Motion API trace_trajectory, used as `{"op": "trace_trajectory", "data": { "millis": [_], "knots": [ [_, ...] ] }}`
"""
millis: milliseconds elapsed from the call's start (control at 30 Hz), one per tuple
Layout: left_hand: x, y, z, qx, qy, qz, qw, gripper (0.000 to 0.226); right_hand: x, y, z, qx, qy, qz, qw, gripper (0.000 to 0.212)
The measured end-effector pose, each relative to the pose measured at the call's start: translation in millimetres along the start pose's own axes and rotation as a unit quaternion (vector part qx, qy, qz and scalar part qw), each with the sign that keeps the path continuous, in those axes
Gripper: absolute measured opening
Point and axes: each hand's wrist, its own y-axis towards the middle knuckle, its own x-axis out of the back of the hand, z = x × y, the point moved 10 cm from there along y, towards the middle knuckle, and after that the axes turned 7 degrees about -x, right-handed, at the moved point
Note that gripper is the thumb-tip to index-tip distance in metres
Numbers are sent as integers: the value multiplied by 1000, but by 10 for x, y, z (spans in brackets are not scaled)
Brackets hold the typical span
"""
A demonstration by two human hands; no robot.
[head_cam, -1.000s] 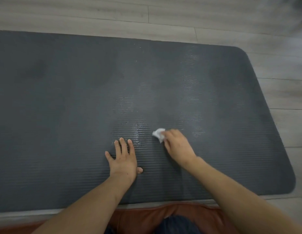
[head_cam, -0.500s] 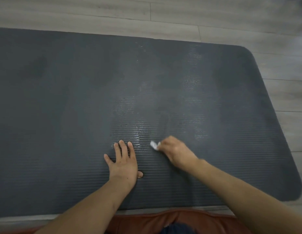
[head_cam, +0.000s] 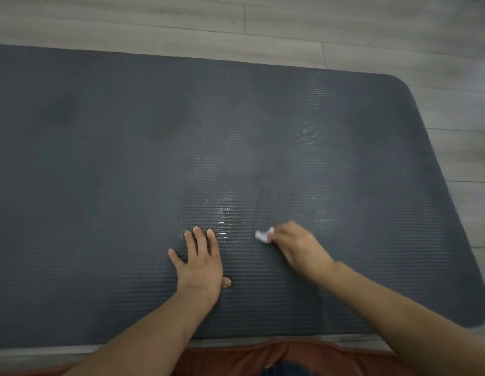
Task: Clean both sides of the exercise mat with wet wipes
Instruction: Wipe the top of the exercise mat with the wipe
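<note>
Down by the knees, left hand (head_cam: pixel 200 267) flat, fingers spread, pinning the ribbed exercise mat (head_cam: pixel 100 172) on the wooden floor (head_cam: pixel 290 20), right hand (head_cam: pixel 295 245) pinching a scrunched wet wipe (head_cam: pixel 263 235) against it; soft, floppy foam, likely best flipped by an edge.

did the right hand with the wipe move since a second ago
Yes: the right hand with the crumpled white wet wipe slid nearer, judged against the flat left hand.

mat (head_cam: pixel 100 185) on floor (head_cam: pixel 371 28), wipe (head_cam: pixel 263 235) right of left hand (head_cam: pixel 200 264)
</note>
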Motion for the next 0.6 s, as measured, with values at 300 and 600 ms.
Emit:
{"op": "trace_trajectory", "data": {
  "millis": [300,600],
  "knots": [
    [10,-9,6,3,17,2,1000,121,504,995,-804,-119,-97,-125,980,15],
    [1,9,13,4,10,5,1000,122,223,-165,-316,10,-28,37,999,26]
  ]
}}
